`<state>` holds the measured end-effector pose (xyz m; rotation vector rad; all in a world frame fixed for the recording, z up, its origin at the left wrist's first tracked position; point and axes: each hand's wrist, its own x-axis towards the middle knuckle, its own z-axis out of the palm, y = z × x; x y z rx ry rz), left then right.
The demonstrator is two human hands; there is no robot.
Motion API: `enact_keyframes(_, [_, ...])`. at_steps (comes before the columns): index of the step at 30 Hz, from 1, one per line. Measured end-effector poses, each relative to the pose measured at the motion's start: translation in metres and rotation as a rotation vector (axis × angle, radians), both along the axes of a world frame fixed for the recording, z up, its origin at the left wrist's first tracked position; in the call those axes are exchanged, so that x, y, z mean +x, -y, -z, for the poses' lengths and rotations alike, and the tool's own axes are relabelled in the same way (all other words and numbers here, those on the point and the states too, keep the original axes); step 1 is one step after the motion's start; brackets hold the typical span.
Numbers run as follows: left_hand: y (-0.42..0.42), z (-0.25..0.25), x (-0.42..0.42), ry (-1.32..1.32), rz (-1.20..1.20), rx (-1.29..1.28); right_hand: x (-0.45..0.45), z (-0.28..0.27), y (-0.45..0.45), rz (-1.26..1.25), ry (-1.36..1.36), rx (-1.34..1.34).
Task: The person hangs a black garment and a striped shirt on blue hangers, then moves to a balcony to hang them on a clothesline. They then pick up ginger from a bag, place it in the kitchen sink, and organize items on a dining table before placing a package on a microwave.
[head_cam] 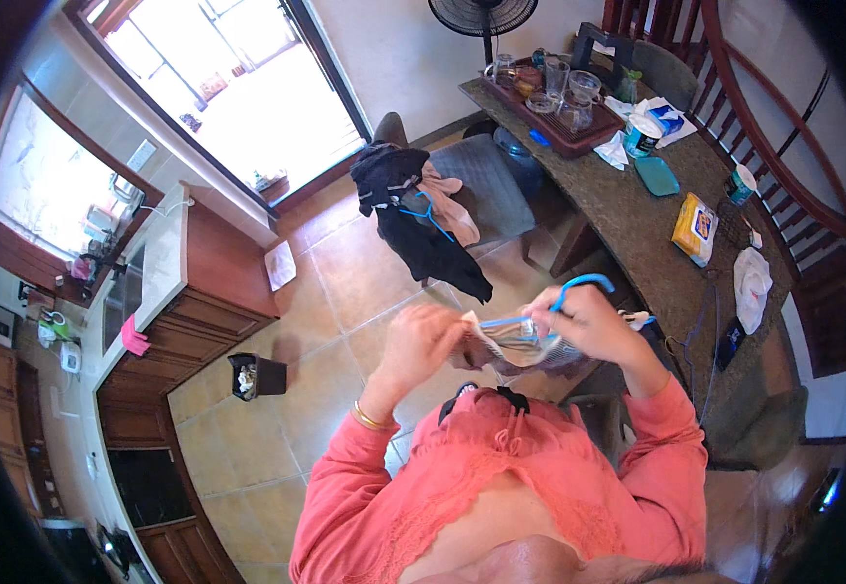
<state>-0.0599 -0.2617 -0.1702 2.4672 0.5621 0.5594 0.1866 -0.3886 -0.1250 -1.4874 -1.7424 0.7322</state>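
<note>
A light striped garment (521, 353) is stretched between my hands, in front of my chest. My left hand (419, 343) pinches one edge of its neckline. A blue clothes hanger (502, 322) runs inside the opening, and its hook (585, 280) curves up beyond my right hand (585, 321). The fingers of that hand close around the hanger near the hook, against the cloth. The lower part of the garment hangs above the floor and is partly hidden by my hands. Beyond it, dark clothes (430, 252) and another blue hanger (430, 214) lie over a chair.
A grey chair seat (492, 191) stands ahead. At right, a stone-topped table (613, 212) bears a tea tray (583, 142), a yellow wipes pack (694, 229) and a white plastic bag (751, 285). A black bin (261, 376) stands on the tiled floor near the kitchen cabinets (197, 321).
</note>
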Motion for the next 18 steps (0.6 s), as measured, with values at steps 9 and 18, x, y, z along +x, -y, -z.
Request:
enact_keyframes(9, [-0.028, -0.038, 0.010, 0.078, -0.056, 0.141, -0.008, -0.031, -0.050, -0.097, -0.153, 0.074])
enact_keyframes(18, [-0.108, -0.070, -0.051, 0.266, -0.224, 0.145, 0.064, 0.034, -0.066, 0.145, -0.243, -0.234])
